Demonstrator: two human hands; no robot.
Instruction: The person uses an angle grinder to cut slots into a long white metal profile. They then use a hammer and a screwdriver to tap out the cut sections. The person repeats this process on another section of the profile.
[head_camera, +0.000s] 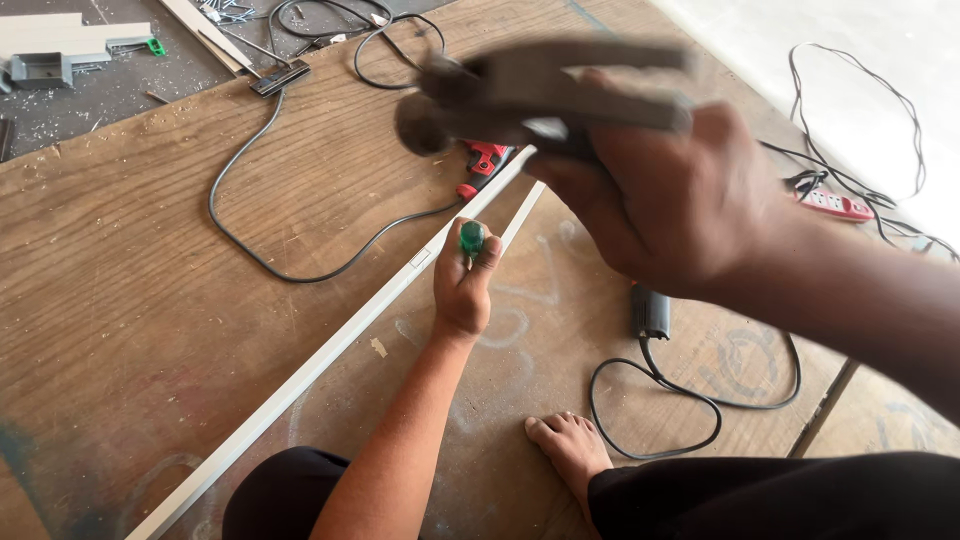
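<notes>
left hand (462, 290) grips green-handled tool (471, 238) | right hand (665, 205) holds hammer (520, 95)

Rough wooden board (150, 280), glossy green handle (471, 238)

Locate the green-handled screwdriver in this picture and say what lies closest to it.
In the head view, the green-handled screwdriver stands near the middle, gripped in the left hand, right beside the long white trim strip on the plywood board.
</notes>
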